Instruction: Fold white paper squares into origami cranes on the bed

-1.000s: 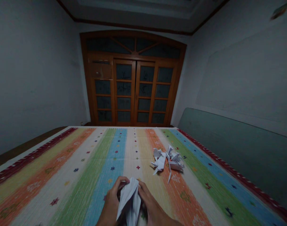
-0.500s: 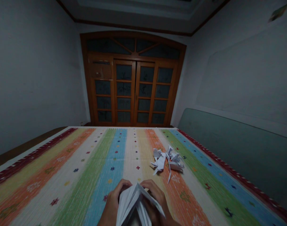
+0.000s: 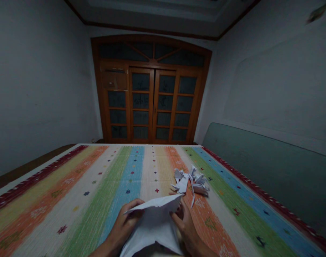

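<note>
Striped mat [image 3: 72, 214] below us; our left hand [image 3: 124, 223] & right hand [image 3: 186, 226] grip white paper [image 3: 152, 225] both sides, keeping it spread w/ folded paper [image 3: 189, 182] just ahead.

Woven cover [image 3: 56, 200] in lengthwise stripes of yellow, orange, white, green and blue, scattered with small multicoloured stars and crosses, edged in dark red and white; white paper sheet [image 3: 152, 228] and white folded paper [image 3: 191, 182] above; brown wooden doors [image 3: 149, 103] beyond.
</note>
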A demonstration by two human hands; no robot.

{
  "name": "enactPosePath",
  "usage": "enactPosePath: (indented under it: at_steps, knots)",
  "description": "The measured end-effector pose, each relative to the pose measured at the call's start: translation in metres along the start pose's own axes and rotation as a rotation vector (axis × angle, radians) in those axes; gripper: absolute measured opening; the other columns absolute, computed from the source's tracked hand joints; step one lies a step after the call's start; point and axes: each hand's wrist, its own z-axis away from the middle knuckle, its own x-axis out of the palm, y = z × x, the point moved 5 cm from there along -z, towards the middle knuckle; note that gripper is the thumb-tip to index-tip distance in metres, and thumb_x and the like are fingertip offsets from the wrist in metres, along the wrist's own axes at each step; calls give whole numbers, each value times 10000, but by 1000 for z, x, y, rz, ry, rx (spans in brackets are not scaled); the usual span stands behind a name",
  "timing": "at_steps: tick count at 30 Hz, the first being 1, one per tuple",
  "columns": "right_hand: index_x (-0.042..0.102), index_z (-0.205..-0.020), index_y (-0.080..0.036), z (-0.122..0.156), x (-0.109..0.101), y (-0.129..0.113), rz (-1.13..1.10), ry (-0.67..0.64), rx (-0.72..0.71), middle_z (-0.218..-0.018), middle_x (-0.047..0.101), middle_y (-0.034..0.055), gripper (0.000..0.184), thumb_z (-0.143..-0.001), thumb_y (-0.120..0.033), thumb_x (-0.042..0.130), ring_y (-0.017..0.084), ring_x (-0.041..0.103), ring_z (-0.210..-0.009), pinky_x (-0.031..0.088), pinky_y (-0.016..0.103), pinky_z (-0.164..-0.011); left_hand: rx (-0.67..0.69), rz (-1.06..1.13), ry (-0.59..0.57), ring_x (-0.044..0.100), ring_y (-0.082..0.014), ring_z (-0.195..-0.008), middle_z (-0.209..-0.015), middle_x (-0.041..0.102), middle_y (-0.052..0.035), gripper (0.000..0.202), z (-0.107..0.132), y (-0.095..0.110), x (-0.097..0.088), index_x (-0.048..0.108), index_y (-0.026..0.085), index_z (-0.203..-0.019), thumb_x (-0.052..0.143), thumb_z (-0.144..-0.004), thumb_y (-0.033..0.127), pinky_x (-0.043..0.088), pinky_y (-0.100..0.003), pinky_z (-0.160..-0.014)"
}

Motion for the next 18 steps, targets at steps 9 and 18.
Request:
enactPosePath:
  at_steps: [9, 18]
  knots:
    - [582, -1173, -167, 1, 3, -9, 81, -14, 46, -995, 761, 150, 575, -738, -494, 764, 305, 742, -907, 603, 426, -840, -263, 54, 151, 690, -298, -839, -820, 747, -55, 291, -4, -34, -6, 740, 167, -898, 666, -713, 379, 536, -358, -735]
    - [681, -1070, -142, 6, 6, -19, 399, -32, -53, -975, 787, 148, 370, -800, -395, 693, 343, 745, -892, 620, 416, -786, 3, -86, -13, 651, -277, -798, -794, 731, -35, 201, 1, -8, 7, 721, 224, -836, 640, -775, 398, 515, -309, -699]
